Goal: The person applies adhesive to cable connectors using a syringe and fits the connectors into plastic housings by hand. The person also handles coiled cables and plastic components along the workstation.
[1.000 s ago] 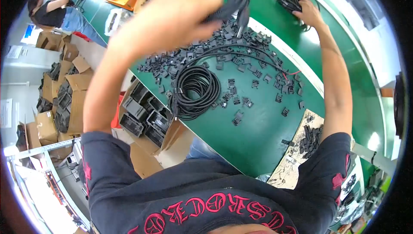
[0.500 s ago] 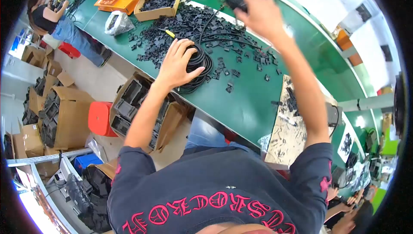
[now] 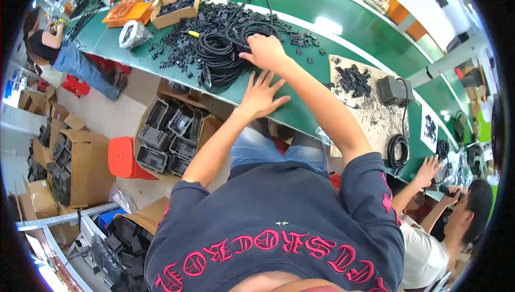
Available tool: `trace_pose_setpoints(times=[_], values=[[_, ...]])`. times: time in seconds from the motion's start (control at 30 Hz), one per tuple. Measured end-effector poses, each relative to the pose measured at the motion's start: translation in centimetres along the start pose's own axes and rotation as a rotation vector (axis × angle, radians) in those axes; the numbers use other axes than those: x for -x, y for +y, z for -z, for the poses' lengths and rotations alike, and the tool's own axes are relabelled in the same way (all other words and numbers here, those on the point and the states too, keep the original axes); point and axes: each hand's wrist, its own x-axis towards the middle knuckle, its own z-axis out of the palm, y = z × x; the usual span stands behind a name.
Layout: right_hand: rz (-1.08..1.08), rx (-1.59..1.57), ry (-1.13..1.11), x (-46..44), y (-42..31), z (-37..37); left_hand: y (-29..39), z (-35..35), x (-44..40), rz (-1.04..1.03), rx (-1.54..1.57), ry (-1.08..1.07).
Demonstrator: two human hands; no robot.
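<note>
My right hand (image 3: 266, 53) reaches over a coil of black cable (image 3: 254, 29), fingers bent down and closed on its near side, thumb pointing left. My left hand (image 3: 262, 97) lies on the green table near its front edge, fingers spread, holding nothing. It is just nearer to me than the right hand. Left of both hands sits a thick bundle of coiled black cables (image 3: 217, 58), its loops overlapping the other coil. Small black plastic clips (image 3: 177, 39) are heaped around and behind the cables. A yellow piece (image 3: 193, 34) lies among them.
A cardboard box of clips (image 3: 175, 6), a plastic bag (image 3: 134, 35) and an orange case (image 3: 129, 12) stand at the back left. On the right is a worn board (image 3: 370, 115) with a dark device (image 3: 393, 90). Two other people are at the bench's ends.
My right hand has come down and nearer from the far side, where it held a cable coil in the air. My left hand has left the cable bundle and moved right onto the table.
</note>
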Motion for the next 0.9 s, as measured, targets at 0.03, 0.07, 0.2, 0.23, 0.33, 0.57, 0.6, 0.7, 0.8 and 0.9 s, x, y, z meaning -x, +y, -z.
trace_pose_setpoints(times=[0.03,0.07,0.2,0.23,0.33,0.57,0.6,0.7,0.8,0.9], values=[[-0.039,-0.011,-0.045,-0.2,-0.2,0.4,-0.9,-0.3,-1.2,-0.012,-0.04,-0.038],[-0.067,-0.043,-0.009,-0.4,-0.2,0.5,-1.4,-0.2,-2.0,-0.046,0.012,0.03],[-0.164,-0.179,0.196,0.2,0.9,1.3,-0.8,0.2,-1.9,-0.018,0.083,0.168],[-0.23,-0.23,0.251,0.3,1.5,2.0,-0.5,0.4,-1.6,-0.005,0.179,0.269],[-0.327,-0.355,0.438,0.9,4.0,5.9,0.3,0.4,-2.0,0.368,0.685,0.494],[-0.196,-0.358,0.496,9.7,3.3,15.0,-1.0,8.9,-17.8,0.307,2.346,-0.088],[-0.147,-0.283,0.535,11.6,2.6,15.5,-3.0,8.1,-20.5,0.235,2.342,-0.031],[-0.465,-0.204,0.426,17.7,0.7,15.7,-1.5,11.6,-20.7,0.549,3.046,-0.085],[-0.681,-0.304,0.53,25.0,-1.4,15.7,2.5,13.6,-14.3,0.642,2.987,0.468],[-0.723,-0.325,0.478,32.2,-5.0,15.7,3.8,18.4,-9.5,0.371,2.553,0.424]])
